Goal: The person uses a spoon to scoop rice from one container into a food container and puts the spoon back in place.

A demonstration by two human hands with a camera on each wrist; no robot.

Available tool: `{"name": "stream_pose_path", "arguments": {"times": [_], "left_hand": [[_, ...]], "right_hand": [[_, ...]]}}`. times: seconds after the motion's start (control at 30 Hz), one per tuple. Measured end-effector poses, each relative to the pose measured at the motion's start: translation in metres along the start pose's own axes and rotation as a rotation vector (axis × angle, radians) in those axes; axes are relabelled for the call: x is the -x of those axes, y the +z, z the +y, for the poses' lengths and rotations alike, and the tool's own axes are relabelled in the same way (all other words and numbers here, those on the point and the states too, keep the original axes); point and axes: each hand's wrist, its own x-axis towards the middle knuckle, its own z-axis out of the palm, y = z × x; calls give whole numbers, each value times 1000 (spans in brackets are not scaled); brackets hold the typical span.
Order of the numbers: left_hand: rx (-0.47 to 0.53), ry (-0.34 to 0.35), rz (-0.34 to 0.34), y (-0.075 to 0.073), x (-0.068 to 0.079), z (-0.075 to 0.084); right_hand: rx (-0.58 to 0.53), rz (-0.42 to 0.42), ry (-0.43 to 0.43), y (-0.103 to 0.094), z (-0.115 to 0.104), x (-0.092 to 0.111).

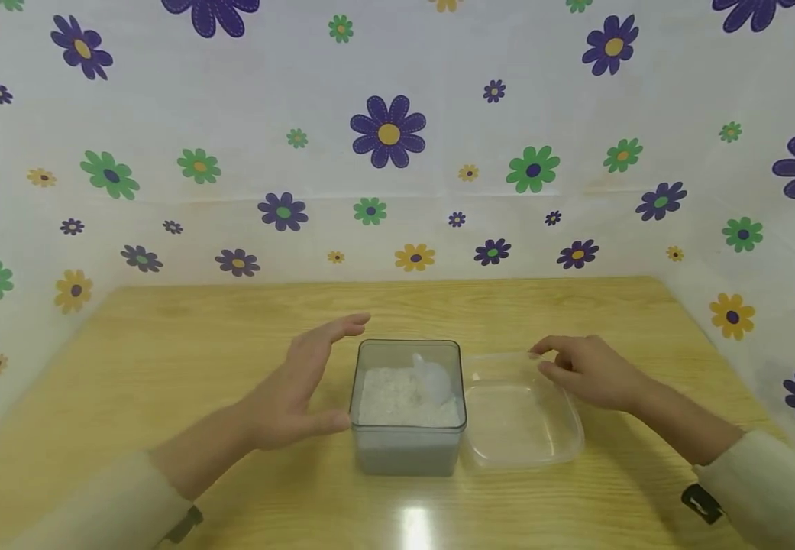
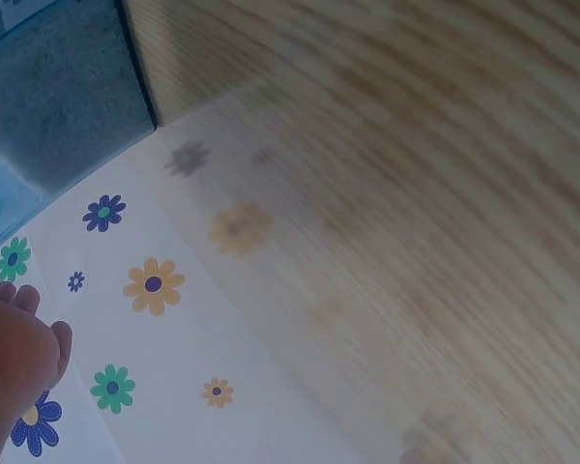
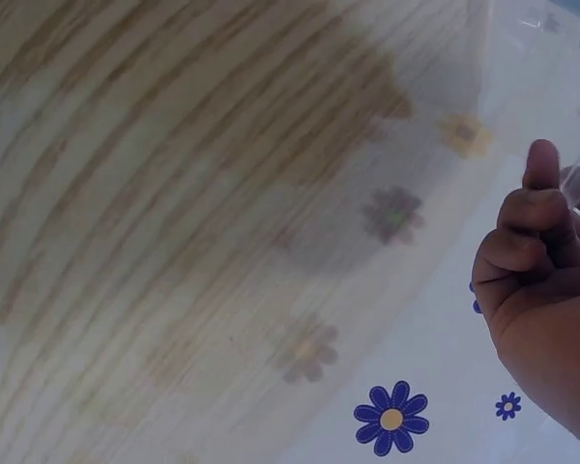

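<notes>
Printed cloth (image 1: 431, 65), white with purple, green and orange-yellow flowers (image 1: 389, 134): upright behind the back edge of the table (image 1: 198, 336) and along its left and right edges. Wood-grained tabletop, with both back corners in view.

Grey-tinted box (image 1: 407, 452): roughly midway between the table's left and right edges, well forward of the back edge; square, upright, uncovered at the top. Held inside: pale granular material (image 1: 392, 393), below the rim and visible through the front wall.

Clear container (image 1: 517, 428): just beside the box, on the side toward the table's right edge; shallower, round-cornered, with wood grain showing through.

Left hand (image 1: 287, 405): between the table's left edge and the box; fingers extended and spread from the thumb, released. Thumb tip at the box's near left corner, contact with the wall not certain.

Right hand (image 1: 593, 370): at the clear container's far right corner, hiding part of that rim; thumb and forefinger pinching the clear edge, remaining fingers curled.

White scoop (image 1: 436, 384): in the box, toward its right wall, resting in the granular material and hiding part of it; handle tilted toward the back edge.
</notes>
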Motion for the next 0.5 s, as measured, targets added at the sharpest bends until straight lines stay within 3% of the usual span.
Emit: {"name": "stream_pose_path", "arguments": {"times": [0.2,0.4,0.5], "left_hand": [[-58,8,1,12,-3,-2],[-94,-112,-70,19,-3,-7],[-130,-132,-91,25,-5,-8]], "right_hand": [[14,68,39,8,2,2],[41,136,54,16,-3,0],[49,157,70,19,-2,1]]}}
